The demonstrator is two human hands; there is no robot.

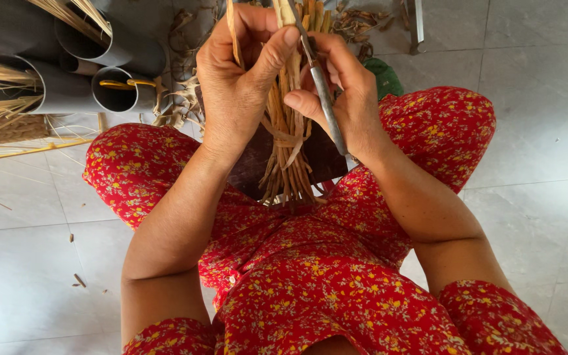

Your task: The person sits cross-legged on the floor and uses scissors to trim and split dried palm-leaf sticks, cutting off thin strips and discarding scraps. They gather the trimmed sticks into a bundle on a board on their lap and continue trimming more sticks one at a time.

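Head view: left hand (241,79) clamped on bundle of tan dried plant strips (288,141), thumb pressed near top. Right hand (343,92) closed round slim grey metal blade tool (327,98), held against bundle. Bundle upright over dark flat board (327,161) on lap, between knees in red floral cloth (310,276). Grey plastic pipes (67,72) w/ straw on tiled floor (540,98), upper-left corner.
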